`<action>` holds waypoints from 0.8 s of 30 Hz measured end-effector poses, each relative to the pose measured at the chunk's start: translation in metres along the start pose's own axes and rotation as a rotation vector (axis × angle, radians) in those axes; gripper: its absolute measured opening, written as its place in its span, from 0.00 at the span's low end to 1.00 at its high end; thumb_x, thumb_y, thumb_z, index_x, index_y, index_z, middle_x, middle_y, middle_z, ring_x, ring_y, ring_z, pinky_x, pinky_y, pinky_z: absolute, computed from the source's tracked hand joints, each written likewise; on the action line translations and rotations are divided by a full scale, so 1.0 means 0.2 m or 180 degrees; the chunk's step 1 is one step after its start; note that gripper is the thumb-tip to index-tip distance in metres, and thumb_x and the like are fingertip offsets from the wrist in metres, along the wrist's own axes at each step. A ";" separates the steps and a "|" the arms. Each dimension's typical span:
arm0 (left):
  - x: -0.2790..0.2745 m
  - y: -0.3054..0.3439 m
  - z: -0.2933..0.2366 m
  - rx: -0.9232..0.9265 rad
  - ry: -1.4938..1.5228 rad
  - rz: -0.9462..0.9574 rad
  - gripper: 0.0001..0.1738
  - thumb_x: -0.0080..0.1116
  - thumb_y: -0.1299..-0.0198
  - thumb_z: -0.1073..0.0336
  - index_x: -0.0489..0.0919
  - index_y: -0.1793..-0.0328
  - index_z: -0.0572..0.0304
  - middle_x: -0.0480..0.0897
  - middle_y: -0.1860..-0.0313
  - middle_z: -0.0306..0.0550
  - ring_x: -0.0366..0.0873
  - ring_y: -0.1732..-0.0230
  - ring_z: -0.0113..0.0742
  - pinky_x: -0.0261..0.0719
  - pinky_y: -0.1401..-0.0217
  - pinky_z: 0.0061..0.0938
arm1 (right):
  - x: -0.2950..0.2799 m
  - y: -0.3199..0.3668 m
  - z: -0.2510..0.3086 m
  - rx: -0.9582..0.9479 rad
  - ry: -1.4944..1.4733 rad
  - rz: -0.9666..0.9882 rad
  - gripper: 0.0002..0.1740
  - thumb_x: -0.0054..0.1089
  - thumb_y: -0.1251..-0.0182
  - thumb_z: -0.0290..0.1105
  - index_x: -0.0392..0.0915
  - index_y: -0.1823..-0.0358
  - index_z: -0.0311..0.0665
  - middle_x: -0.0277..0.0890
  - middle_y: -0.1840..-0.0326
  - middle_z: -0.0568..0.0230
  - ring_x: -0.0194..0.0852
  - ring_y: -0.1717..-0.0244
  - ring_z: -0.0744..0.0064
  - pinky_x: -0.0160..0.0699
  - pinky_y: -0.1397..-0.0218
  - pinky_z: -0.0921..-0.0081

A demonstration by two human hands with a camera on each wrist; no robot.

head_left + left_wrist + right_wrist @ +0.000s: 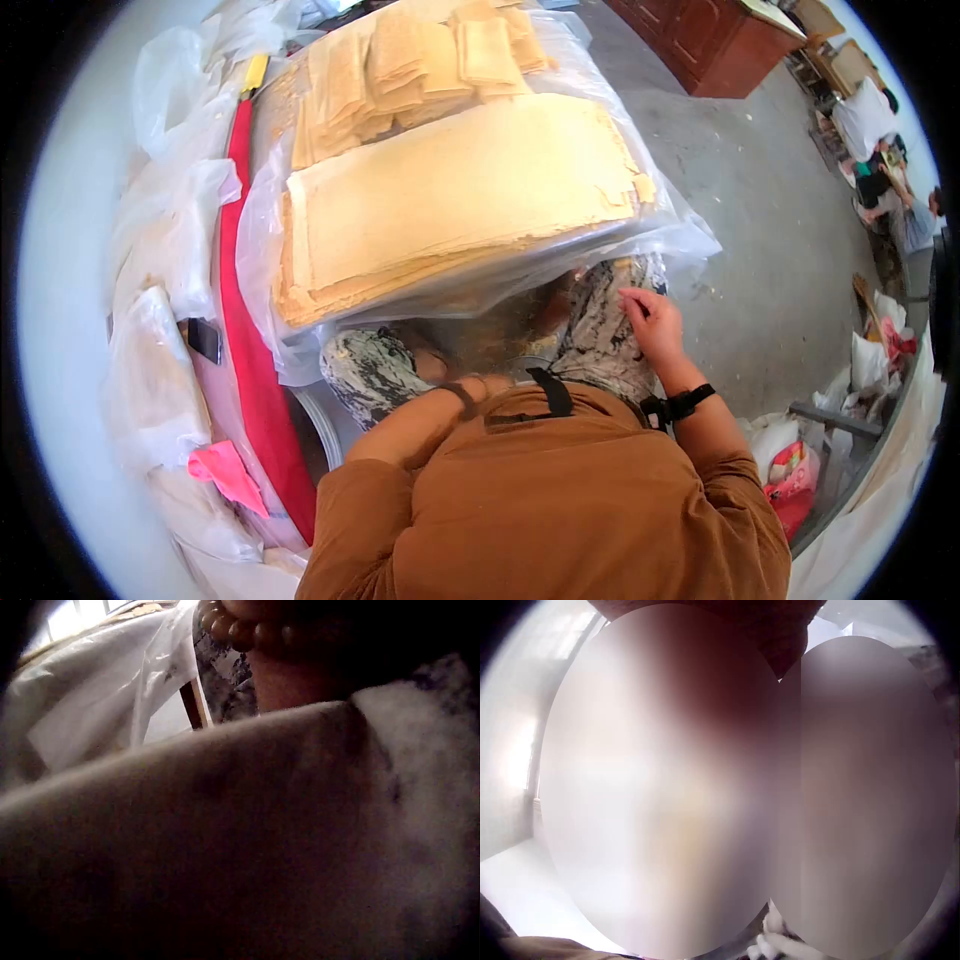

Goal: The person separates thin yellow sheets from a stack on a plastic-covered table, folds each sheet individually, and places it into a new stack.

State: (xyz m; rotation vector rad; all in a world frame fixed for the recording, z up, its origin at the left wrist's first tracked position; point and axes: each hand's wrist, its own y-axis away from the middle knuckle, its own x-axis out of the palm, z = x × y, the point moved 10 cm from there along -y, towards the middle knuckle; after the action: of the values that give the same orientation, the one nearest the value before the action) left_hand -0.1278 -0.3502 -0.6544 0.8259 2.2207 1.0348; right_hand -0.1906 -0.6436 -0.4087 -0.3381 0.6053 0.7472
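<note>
Two hands work at the near edge of the load. My right hand lies on the patterned cloth just below the overhang, fingertips bent onto the fabric; I cannot tell whether they pinch it. My left hand is hidden past the left wrist, under the plastic wrap, so I cannot tell its state either. Directly beyond and above both hands lies the stack of sheets, enclosed in that wrap and jutting toward me over the cloth.

Caution: a tug on the wrap or an upward knock from the hidden hand would likely shift the overhanging stack, chip its thin edges, or slide it off toward me.

The head view alone shows the stack and right hand. The left wrist view adds a bead bracelet and the cloth close up. The right wrist view is blurred beyond use.
</note>
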 end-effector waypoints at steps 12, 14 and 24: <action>0.18 -0.26 0.13 0.0638 0.1329 -0.0173 0.21 0.47 0.29 0.54 0.83 0.50 0.63 0.83 0.55 0.56 0.78 0.55 0.51 0.73 0.45 0.39 | 0.28 -0.30 0.23 -0.0896 0.1444 0.0729 0.06 0.61 0.44 0.22 0.81 0.66 0.41 0.77 0.72 0.60 0.75 0.66 0.53 0.70 0.54 0.61; 0.15 -0.23 0.12 0.0742 0.1482 -0.0161 0.21 0.46 0.29 0.54 0.83 0.51 0.63 0.84 0.55 0.57 0.78 0.55 0.52 0.74 0.44 0.40 | 0.25 -0.39 0.22 -0.0784 0.1474 0.0628 0.06 0.60 0.44 0.23 0.81 0.65 0.42 0.77 0.72 0.60 0.76 0.65 0.53 0.70 0.53 0.60; -0.24 -0.10 0.28 0.0780 0.1464 -0.0451 0.25 0.45 0.29 0.50 0.83 0.51 0.66 0.84 0.57 0.59 0.80 0.56 0.56 0.74 0.41 0.40 | 0.14 -0.58 0.11 -0.0191 0.1578 0.0416 0.05 0.60 0.41 0.26 0.81 0.64 0.42 0.80 0.67 0.58 0.76 0.62 0.51 0.70 0.53 0.58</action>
State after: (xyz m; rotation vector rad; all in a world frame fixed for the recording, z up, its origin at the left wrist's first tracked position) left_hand -0.0633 -0.3699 -0.6908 0.5547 2.7932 0.9695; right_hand -0.0828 -0.6993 -0.3998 -0.5501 1.0815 0.8125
